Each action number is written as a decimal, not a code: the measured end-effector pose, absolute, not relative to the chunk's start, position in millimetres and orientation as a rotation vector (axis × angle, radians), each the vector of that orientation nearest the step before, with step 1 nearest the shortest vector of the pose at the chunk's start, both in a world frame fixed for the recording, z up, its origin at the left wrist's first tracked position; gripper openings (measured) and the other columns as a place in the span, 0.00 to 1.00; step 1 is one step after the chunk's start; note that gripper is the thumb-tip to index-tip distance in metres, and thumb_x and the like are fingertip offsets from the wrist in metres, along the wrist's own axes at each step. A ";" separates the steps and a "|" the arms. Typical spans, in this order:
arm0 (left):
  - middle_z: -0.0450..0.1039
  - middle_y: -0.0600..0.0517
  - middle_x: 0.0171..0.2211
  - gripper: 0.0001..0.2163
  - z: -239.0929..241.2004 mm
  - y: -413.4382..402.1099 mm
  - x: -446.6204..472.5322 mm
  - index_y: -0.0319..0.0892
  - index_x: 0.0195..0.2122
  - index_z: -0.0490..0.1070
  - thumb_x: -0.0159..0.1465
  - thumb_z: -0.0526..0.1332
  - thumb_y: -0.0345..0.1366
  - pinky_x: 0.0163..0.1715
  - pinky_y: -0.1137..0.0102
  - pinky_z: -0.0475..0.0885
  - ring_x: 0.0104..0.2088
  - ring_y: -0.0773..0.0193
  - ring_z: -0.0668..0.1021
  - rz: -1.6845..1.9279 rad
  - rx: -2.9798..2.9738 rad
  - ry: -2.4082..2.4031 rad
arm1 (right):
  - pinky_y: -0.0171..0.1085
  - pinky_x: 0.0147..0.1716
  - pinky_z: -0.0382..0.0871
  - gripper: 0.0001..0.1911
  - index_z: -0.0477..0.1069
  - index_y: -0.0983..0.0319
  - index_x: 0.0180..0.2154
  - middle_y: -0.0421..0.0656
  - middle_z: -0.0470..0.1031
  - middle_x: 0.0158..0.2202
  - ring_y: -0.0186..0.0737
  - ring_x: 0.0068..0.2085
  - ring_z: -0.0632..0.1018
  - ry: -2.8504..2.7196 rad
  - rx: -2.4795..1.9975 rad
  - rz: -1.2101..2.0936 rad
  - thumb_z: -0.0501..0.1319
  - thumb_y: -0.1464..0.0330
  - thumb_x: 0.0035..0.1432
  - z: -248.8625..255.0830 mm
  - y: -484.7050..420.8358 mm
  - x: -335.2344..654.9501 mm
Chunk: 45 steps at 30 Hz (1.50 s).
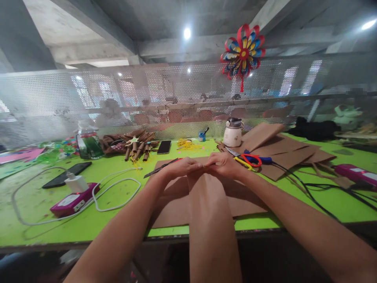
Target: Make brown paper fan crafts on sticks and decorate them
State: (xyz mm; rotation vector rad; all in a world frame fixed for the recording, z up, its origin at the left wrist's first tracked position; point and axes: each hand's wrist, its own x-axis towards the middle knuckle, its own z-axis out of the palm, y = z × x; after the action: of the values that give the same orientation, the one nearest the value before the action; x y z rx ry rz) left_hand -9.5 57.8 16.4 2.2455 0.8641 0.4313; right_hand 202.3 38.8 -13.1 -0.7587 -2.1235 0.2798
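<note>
A long strip of brown kraft paper (210, 212) runs from the table's front edge up to my hands. At its far end my left hand (187, 166) pinches the edge, fingers closed. Close beside it, my right hand (221, 164) is closed on the same edge, the fingertips of both hands almost meeting. Beneath lies a larger brown paper sheet (172, 210) on the green table. Scissors with red and yellow handles (250, 161) rest just right of my right hand. A dark-bladed tool (160, 168) lies by my left wrist.
Several brown paper sheets (291, 151) are piled at the right near a white bottle (232, 133). At left are a purple power strip (75, 200), a white cable (118, 181) and a black tablet-like object (67, 175). Rolled paper tubes (135, 149) and a phone (164, 147) lie behind.
</note>
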 end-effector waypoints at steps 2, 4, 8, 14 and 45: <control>0.73 0.53 0.26 0.16 17.6 54.8 -8.7 0.40 0.32 0.75 0.58 0.56 0.48 0.26 0.75 0.61 0.27 0.67 0.69 0.466 2.213 0.845 | 0.35 0.33 0.67 0.07 0.77 0.59 0.32 0.44 0.74 0.31 0.36 0.31 0.73 -2.150 -0.750 0.231 0.62 0.65 0.52 -12.1 38.0 202.5; 0.71 0.54 0.24 0.16 19.8 52.0 -7.4 0.39 0.31 0.75 0.57 0.57 0.47 0.25 0.75 0.59 0.25 0.68 0.68 0.465 2.210 0.846 | 0.35 0.33 0.67 0.07 0.77 0.59 0.33 0.44 0.74 0.32 0.35 0.31 0.73 -2.174 -0.747 0.191 0.60 0.67 0.54 -10.7 36.7 201.9; 0.65 0.56 0.16 0.17 24.6 47.7 -5.6 0.37 0.24 0.71 0.58 0.56 0.47 0.21 0.75 0.56 0.19 0.71 0.64 0.412 2.222 0.866 | 0.35 0.33 0.67 0.08 0.77 0.60 0.32 0.45 0.73 0.31 0.35 0.32 0.73 -2.183 -0.757 0.215 0.59 0.69 0.54 -3.9 32.6 201.9; 0.60 0.56 0.14 0.18 30.0 44.8 -5.5 0.39 0.22 0.65 0.61 0.52 0.47 0.19 0.75 0.54 0.16 0.72 0.62 0.409 2.228 0.773 | 0.37 0.38 0.68 0.19 0.71 0.62 0.45 0.46 0.74 0.40 0.39 0.40 0.74 -2.123 -0.737 0.917 0.63 0.66 0.49 12.2 23.6 211.8; 0.66 0.53 0.22 0.14 41.9 36.0 2.9 0.37 0.28 0.70 0.62 0.52 0.41 0.24 0.74 0.57 0.24 0.70 0.65 0.615 2.528 0.811 | 0.32 0.24 0.59 0.18 0.75 0.65 0.27 0.40 0.70 0.22 0.33 0.26 0.68 -1.920 -0.959 0.702 0.60 0.55 0.51 10.4 23.8 208.1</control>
State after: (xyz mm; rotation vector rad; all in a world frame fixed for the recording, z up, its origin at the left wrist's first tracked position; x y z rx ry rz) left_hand 2.9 36.0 41.9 2.5281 0.8105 0.6151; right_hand 208.1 23.8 10.4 -0.9587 -1.9204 0.7018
